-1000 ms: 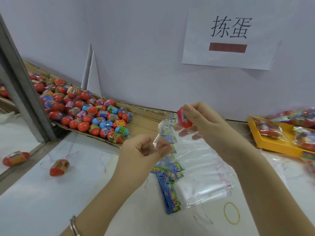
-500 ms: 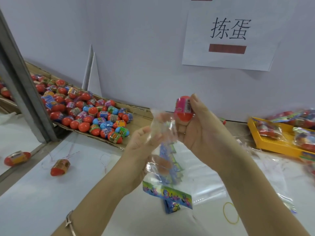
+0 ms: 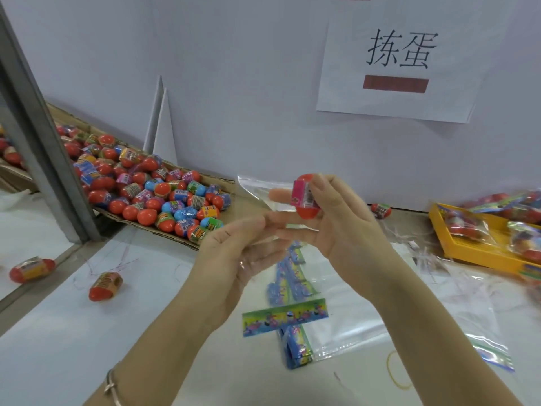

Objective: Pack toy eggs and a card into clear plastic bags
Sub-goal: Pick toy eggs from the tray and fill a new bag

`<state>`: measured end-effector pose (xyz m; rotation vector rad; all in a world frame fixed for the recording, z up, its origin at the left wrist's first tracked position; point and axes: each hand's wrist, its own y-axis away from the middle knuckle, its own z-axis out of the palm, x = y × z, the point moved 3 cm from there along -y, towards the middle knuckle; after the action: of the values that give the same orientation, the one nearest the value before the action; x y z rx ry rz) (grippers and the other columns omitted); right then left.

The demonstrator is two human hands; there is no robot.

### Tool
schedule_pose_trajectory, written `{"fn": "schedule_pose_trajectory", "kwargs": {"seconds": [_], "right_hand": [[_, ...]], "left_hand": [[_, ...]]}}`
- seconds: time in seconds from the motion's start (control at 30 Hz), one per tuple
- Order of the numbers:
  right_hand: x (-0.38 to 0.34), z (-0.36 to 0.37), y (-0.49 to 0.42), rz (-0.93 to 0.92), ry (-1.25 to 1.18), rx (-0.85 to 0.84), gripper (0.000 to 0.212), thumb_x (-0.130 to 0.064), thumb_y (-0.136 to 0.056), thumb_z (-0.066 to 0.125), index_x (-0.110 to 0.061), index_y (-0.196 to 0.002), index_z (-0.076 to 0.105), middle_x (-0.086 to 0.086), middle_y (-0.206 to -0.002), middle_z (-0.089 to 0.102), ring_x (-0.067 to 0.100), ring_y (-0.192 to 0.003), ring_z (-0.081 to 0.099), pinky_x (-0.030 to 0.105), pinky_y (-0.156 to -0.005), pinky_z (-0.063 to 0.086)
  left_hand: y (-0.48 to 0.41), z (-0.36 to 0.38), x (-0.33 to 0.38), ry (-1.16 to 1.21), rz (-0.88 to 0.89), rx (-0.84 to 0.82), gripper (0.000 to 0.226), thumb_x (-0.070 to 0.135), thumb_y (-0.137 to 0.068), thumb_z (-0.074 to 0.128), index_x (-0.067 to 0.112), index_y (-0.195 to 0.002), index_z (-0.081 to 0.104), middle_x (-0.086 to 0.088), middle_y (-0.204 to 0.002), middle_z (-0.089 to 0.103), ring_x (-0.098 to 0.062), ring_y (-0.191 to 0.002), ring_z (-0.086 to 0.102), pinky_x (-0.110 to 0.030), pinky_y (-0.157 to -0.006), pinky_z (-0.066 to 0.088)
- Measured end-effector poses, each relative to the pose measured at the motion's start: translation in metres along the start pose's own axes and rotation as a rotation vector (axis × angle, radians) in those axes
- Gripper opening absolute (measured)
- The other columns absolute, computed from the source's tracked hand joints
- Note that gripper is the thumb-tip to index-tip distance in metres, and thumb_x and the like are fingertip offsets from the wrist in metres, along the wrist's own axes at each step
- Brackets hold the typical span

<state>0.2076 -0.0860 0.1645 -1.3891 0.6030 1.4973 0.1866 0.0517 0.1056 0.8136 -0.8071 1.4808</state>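
My right hand (image 3: 345,227) pinches a red toy egg with a pink label (image 3: 306,197) between thumb and fingers, raised above the table. One right finger shows through a clear plastic bag (image 3: 260,190) held up between both hands. My left hand (image 3: 237,247) holds the bag's lower part, its fingers reaching toward the right palm. A colourful card (image 3: 285,316) hangs at the bag's bottom. Below lie a stack of cards (image 3: 294,344) and flat clear bags (image 3: 366,326).
A cardboard tray (image 3: 231,183) of several red toy eggs sits at the back left beside a grey metal post (image 3: 38,124). Two loose eggs (image 3: 105,285) lie at the left. A yellow tray (image 3: 471,253) with packed bags stands at the right. A rubber band (image 3: 396,370) lies nearby.
Both hands lifted the bag off the table. The right hand raised the egg beside the bag's mouth, and the card now hangs lower in the bag.
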Motion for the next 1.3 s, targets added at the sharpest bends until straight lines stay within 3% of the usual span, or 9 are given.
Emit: {"fn": "schedule_pose_trajectory", "kwargs": {"seconds": [0.17,0.33,0.47,0.6,0.7,0.87,1.0,1.13,1.3], "right_hand": [[-0.018,-0.013,-0.001,-0.129,0.03,0.076,0.024,-0.032,-0.074,0.059,-0.014,-0.09,0.062,-0.001,-0.074,0.064,0.016,-0.068,0.06,0.029,-0.062,0.053],[-0.019,-0.016,0.0,-0.108,0.119,0.002,0.034,-0.029,-0.077,0.06,-0.021,-0.11,0.062,0.007,-0.081,0.069,0.019,-0.068,0.063,0.028,-0.064,0.055],[-0.016,-0.012,-0.001,-0.259,0.409,0.073,0.015,-0.031,-0.09,0.054,-0.024,-0.102,0.061,-0.01,-0.075,0.069,0.005,-0.072,0.061,0.019,-0.07,0.047],[-0.016,-0.01,0.0,-0.347,0.418,0.166,0.018,-0.034,-0.093,0.041,-0.022,-0.09,0.055,-0.016,-0.073,0.069,0.0,-0.067,0.06,0.013,-0.063,0.042],[-0.016,-0.009,0.002,-0.291,0.404,0.173,0.027,-0.043,-0.091,0.039,-0.021,-0.086,0.054,-0.005,-0.079,0.069,0.007,-0.065,0.054,0.021,-0.055,0.042],[-0.02,-0.008,0.004,-0.191,0.408,0.136,0.032,-0.05,-0.085,0.051,-0.018,-0.086,0.049,-0.01,-0.065,0.067,-0.002,-0.046,0.053,0.007,-0.043,0.036],[-0.02,-0.015,0.003,-0.016,0.522,0.101,0.043,-0.057,-0.074,0.05,-0.016,-0.088,0.053,-0.007,-0.061,0.069,0.001,-0.035,0.04,0.007,-0.037,0.028],[-0.018,-0.02,0.002,-0.084,0.728,0.209,0.034,-0.059,-0.073,0.057,-0.027,-0.081,0.062,-0.02,-0.062,0.065,-0.002,-0.045,0.046,0.007,-0.044,0.031],[-0.01,-0.02,0.0,0.011,0.623,0.137,0.024,-0.045,-0.069,0.076,-0.027,-0.084,0.068,-0.011,-0.076,0.072,0.007,-0.049,0.047,0.02,-0.044,0.039]], "left_hand": [[0.002,0.0,0.001,-0.07,0.062,0.05,0.024,0.019,-0.072,0.066,0.002,-0.086,0.075,-0.013,-0.081,0.075,-0.022,-0.068,0.073,-0.023,-0.057,0.055],[0.008,0.006,0.005,-0.135,0.17,0.129,0.02,0.012,-0.064,0.072,0.004,-0.082,0.073,-0.009,-0.072,0.075,-0.016,-0.062,0.072,-0.021,-0.056,0.055],[0.012,0.007,0.007,-0.219,0.261,0.179,0.013,0.018,-0.061,0.076,0.019,-0.074,0.079,-0.006,-0.068,0.074,-0.013,-0.061,0.07,-0.021,-0.055,0.055],[0.018,0.0,0.008,-0.689,0.612,0.303,0.009,0.032,-0.073,0.08,0.034,-0.07,0.073,0.01,-0.065,0.068,-0.008,-0.062,0.062,-0.019,-0.06,0.051],[0.021,-0.001,0.007,-1.04,0.902,0.397,0.01,0.031,-0.082,0.071,0.021,-0.081,0.072,0.016,-0.067,0.063,-0.004,-0.07,0.056,-0.007,-0.065,0.041],[0.029,0.001,0.004,-1.294,1.315,0.384,0.008,0.009,-0.081,0.072,0.001,-0.082,0.074,-0.006,-0.075,0.071,-0.014,-0.074,0.055,-0.019,-0.067,0.043],[0.032,0.003,0.007,-1.339,1.411,0.387,0.005,0.008,-0.081,0.077,0.002,-0.081,0.076,-0.004,-0.084,0.075,-0.016,-0.08,0.066,-0.026,-0.071,0.053],[0.034,0.006,0.011,-1.355,1.454,0.37,0.006,0.005,-0.077,0.079,0.001,-0.079,0.075,-0.005,-0.082,0.074,-0.021,-0.074,0.072,-0.028,-0.07,0.056],[0.033,0.006,0.011,-1.367,1.445,0.35,0.016,0.002,-0.069,0.085,0.002,-0.083,0.076,-0.004,-0.086,0.075,-0.019,-0.079,0.071,-0.029,-0.072,0.056]]}}
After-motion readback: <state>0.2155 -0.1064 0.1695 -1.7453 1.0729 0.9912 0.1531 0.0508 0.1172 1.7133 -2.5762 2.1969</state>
